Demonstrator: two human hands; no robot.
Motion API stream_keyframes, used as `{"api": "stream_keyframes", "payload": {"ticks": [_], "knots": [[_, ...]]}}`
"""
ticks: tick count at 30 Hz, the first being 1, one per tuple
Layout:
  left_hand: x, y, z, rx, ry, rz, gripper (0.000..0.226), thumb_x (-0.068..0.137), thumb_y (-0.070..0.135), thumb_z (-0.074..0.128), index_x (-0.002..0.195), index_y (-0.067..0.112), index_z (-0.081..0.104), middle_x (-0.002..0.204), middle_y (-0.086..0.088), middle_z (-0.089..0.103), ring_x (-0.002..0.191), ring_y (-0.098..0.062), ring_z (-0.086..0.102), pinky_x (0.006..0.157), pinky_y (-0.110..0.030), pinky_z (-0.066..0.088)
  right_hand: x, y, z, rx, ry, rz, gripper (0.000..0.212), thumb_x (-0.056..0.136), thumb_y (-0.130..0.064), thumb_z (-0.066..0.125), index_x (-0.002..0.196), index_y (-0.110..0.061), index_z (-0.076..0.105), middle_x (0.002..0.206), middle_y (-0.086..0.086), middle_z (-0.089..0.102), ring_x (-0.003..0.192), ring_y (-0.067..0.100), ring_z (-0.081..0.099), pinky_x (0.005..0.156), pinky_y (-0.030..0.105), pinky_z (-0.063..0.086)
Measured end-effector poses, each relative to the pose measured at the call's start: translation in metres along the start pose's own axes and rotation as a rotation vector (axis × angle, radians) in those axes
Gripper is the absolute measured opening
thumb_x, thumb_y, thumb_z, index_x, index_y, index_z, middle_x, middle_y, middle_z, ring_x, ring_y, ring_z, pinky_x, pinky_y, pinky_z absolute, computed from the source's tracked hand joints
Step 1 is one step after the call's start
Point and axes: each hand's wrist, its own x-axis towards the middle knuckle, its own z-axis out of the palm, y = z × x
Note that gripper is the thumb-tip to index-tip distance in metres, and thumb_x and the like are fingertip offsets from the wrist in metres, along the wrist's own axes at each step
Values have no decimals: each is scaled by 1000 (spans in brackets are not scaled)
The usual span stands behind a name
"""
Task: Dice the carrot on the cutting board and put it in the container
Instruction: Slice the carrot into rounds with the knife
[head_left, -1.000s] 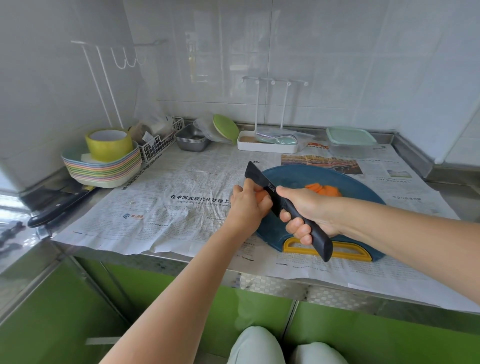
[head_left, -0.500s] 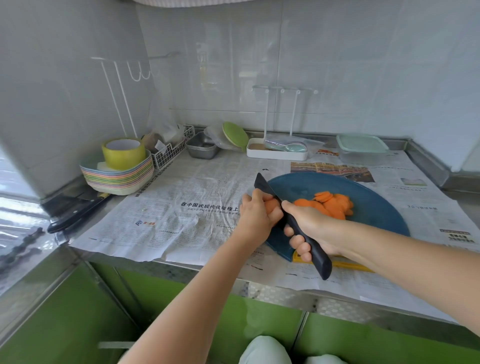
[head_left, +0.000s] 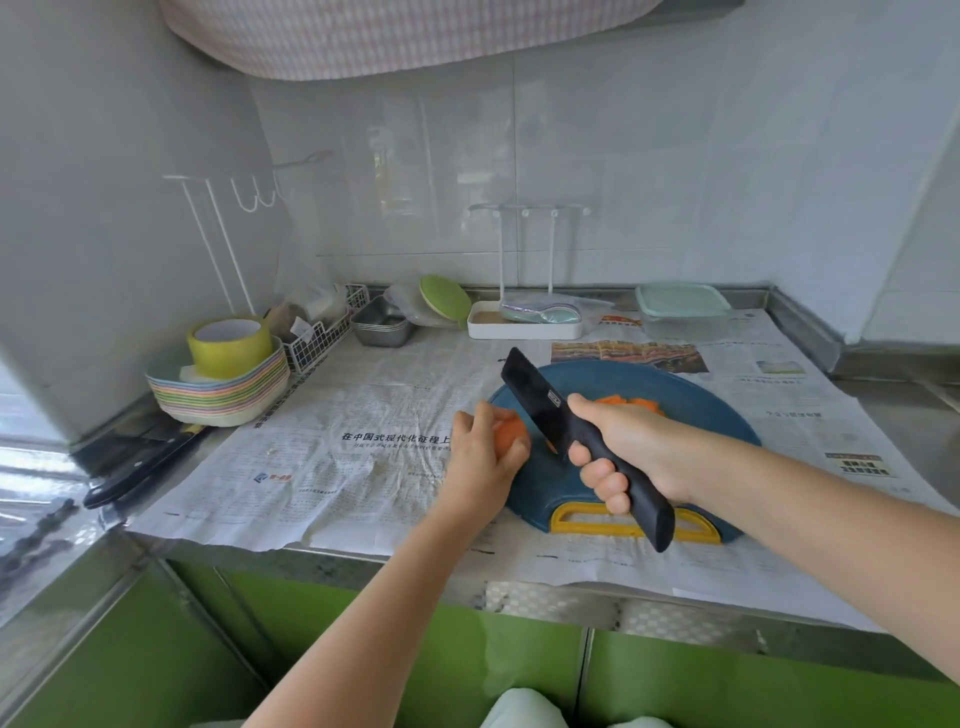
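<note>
The left hand (head_left: 483, 457) sits at the left edge of the blue cutting board (head_left: 717, 415). Its fingers (head_left: 496, 415) are curled over a carrot chunk (head_left: 510, 434), clamping it from above, so only an orange patch shows between fingers and thumb. The right hand (head_left: 618, 441) is just beside it, fingers (head_left: 602, 478) wrapped tightly round the black handle of a knife (head_left: 540, 400). The dark blade points away and to the left and is tilted up over the board. Its near edge is close to the right side of the chunk, and whether it touches cannot be told. A small orange sliver shows under the blade near the handle.

A pile of carrot slices (head_left: 631, 402) lies on the board behind the right hand, partly hidden by the knuckles. The board's yellow grip (head_left: 634, 525) faces the person.

The container (head_left: 680, 306), clear with a pale green lid on it, stands at the back right of the surface, well apart from the board and from both hands.

Newspaper (head_left: 363, 415) covers the surface. At the left, a stack of pastel plates (head_left: 223, 400) carries a yellow tape roll (head_left: 228, 340), with dark-handled knives (head_left: 145, 462) lying beside it. Along the back wall stand a white wire basket (head_left: 322, 335), a metal tray (head_left: 382, 327), a green dish (head_left: 444, 301) in plastic wrap and a white rack base (head_left: 524, 327).
</note>
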Motion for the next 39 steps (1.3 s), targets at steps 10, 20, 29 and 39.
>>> {"api": "stream_keyframes", "payload": {"ticks": [10,20,29,39], "knots": [[-2,3,3,-13,21,-25,27,93,23,55,117,15,46,108,-2,34,101,-24,47,88,-34,41,-12,-4,2,-80,-72,8,59,96,-65,35,72,-12,45,46,-1,40,33,12,35,37,17,34],[0,3,4,14,28,-10,27,93,23,55,117,14,47,106,-2,33,100,-25,46,86,-34,41,-12,-3,2,-159,-80,11,60,96,-66,32,70,-14,44,46,-1,38,34,12,34,37,17,34],[3,-1,4,70,29,26,29,94,22,53,120,11,46,107,-3,34,103,-26,44,91,-35,40,-9,-10,-2,-154,-127,63,60,96,-67,30,67,-16,42,46,-2,34,33,10,31,36,16,31],[8,-7,6,48,-9,31,32,91,18,56,120,13,46,106,-5,34,106,-29,43,96,-43,40,2,-6,-1,-135,-145,97,60,96,-66,31,65,-17,41,47,-2,31,33,11,28,35,17,29]]}}
